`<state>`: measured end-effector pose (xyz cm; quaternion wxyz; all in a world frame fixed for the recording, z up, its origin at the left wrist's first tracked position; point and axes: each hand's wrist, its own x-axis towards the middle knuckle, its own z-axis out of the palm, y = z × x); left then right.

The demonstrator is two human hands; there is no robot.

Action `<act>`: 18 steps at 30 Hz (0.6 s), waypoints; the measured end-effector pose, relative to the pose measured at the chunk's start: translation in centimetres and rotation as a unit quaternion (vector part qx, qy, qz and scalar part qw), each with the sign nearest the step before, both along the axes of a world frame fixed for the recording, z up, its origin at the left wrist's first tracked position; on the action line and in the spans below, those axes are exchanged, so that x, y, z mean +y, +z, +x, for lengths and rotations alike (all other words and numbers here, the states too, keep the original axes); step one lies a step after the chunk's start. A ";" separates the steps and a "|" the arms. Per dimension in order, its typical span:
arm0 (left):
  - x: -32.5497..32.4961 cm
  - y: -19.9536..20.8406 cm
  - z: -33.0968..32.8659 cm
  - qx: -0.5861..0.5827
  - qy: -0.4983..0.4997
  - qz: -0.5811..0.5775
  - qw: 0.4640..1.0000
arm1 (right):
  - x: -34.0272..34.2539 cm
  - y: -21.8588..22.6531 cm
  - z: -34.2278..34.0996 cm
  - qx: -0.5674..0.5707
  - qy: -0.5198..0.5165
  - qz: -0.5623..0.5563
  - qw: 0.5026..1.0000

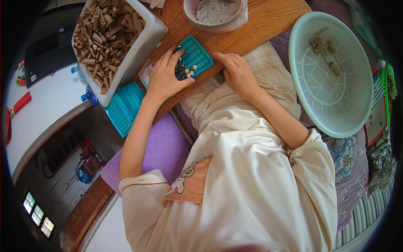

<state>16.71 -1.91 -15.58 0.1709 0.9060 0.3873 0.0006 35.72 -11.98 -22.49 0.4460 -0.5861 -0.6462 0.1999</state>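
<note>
A teal tray (197,54) with rows of round wells lies at the front of the wooden table. Small round pieces (187,72), some cream and some dark brown, are gathered in its near left part. Over the tray's left side, my left hand (163,79) is open, fingers spread and bent down toward the pieces, thumb apart. Part of the tray and some pieces are hidden under it. My right hand (240,75) rests by the tray's right edge with its index finger stretched toward the rim. Its other fingers are curled underneath and partly hidden, with no object visible in them.
A white bin (147,35) full of brown tube-like pieces (107,35) stands at left, beside a teal basket (125,107). A bowl (241,21) of flat white pieces sits at the back. At right, a large pale green basin (304,80) holds a few brown pieces.
</note>
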 end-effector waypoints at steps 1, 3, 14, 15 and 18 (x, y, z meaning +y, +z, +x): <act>-0.1 0.0 0.0 0.006 0.002 0.001 1.000 | 0.0 0.0 0.0 0.002 0.003 0.002 1.000; -0.2 0.1 0.1 0.012 0.004 0.003 1.000 | 0.1 -0.1 0.0 0.005 0.005 0.005 1.000; 0.0 0.8 0.7 0.048 -0.004 -0.014 0.999 | 0.1 0.0 0.2 0.011 0.009 0.017 1.000; 0.1 0.7 0.6 0.048 -0.005 -0.014 0.999 | 0.1 0.0 0.2 0.011 0.008 0.017 1.000; 0.4 0.5 0.4 0.048 0.000 -0.023 0.999 | 0.2 -0.2 0.2 0.009 0.008 0.018 1.000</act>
